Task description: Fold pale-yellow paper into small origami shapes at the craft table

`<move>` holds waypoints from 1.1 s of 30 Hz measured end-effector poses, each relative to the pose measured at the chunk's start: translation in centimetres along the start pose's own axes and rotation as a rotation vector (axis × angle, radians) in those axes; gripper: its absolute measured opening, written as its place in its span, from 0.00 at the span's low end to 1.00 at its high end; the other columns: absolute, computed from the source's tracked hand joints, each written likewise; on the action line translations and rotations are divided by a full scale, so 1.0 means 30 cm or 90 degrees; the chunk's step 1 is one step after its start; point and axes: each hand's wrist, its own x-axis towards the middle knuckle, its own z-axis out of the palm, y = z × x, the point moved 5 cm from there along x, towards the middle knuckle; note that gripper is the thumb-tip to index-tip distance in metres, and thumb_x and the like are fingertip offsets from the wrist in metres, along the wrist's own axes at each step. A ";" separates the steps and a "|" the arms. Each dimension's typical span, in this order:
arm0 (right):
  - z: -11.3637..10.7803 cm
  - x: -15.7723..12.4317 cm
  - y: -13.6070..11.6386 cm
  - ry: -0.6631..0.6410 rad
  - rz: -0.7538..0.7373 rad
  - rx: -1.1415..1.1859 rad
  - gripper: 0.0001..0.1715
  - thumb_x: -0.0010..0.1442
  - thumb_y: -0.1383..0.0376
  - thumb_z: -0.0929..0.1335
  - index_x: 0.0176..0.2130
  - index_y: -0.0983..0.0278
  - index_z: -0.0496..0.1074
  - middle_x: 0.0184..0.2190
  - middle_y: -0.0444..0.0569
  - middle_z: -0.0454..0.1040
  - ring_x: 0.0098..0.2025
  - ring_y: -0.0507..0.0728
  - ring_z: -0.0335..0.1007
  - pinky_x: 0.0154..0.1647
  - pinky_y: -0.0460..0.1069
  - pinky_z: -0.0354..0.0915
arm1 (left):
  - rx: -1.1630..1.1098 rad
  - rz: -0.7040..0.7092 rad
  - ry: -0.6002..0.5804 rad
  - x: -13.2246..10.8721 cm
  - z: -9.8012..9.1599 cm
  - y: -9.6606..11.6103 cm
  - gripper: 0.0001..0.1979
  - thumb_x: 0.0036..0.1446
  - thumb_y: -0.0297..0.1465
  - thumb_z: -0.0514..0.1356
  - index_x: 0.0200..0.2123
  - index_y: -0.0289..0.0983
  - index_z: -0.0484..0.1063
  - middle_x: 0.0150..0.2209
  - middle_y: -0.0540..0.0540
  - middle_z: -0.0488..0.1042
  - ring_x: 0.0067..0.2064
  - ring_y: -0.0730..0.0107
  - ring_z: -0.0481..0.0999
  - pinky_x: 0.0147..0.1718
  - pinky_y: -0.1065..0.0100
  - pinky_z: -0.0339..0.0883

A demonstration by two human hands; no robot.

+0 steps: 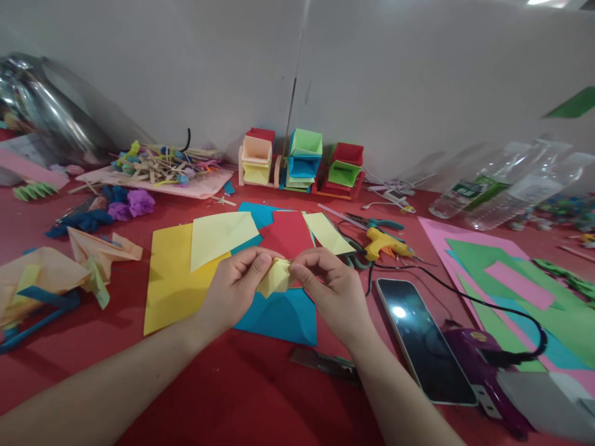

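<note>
Left hand (239, 279) and right hand (325, 286) both pinch a small folded yellow paper (275, 277) above the blue sheet (283, 317) (phone (421, 337) at three o'clock) on the red worktop (242, 390).

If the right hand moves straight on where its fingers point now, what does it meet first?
The right hand points left and pinches the small yellow folded paper. Just beyond that, it would probably meet the left hand, which grips the same paper.
</note>
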 end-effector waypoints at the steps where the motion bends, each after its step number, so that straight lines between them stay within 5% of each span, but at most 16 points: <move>1: 0.000 -0.001 0.001 0.003 0.001 -0.004 0.06 0.55 0.66 0.66 0.27 0.64 0.70 0.28 0.46 0.70 0.31 0.52 0.67 0.32 0.47 0.64 | -0.009 -0.004 -0.008 -0.001 0.002 -0.002 0.12 0.56 0.37 0.55 0.32 0.36 0.74 0.27 0.49 0.76 0.27 0.75 0.72 0.23 0.76 0.64; 5: 0.002 -0.007 -0.004 0.023 -0.014 -0.010 0.06 0.55 0.66 0.67 0.27 0.64 0.69 0.28 0.46 0.69 0.31 0.52 0.67 0.31 0.47 0.64 | -0.070 -0.041 -0.031 -0.002 0.013 -0.019 0.08 0.49 0.35 0.62 0.31 0.37 0.73 0.27 0.50 0.77 0.26 0.74 0.73 0.23 0.76 0.65; 13: -0.016 -0.009 -0.022 0.051 -0.037 0.048 0.06 0.50 0.66 0.71 0.31 0.62 0.70 0.27 0.43 0.69 0.30 0.50 0.66 0.29 0.46 0.66 | -0.114 0.026 0.055 0.001 -0.016 -0.014 0.07 0.51 0.36 0.62 0.30 0.38 0.73 0.29 0.49 0.78 0.29 0.73 0.76 0.28 0.74 0.69; 33: -0.012 -0.003 0.015 -0.051 0.035 0.190 0.05 0.49 0.64 0.72 0.30 0.61 0.74 0.31 0.45 0.73 0.32 0.52 0.68 0.33 0.49 0.68 | -0.123 0.057 -0.039 0.009 -0.014 0.009 0.05 0.53 0.32 0.60 0.33 0.37 0.73 0.35 0.46 0.79 0.36 0.68 0.78 0.36 0.68 0.71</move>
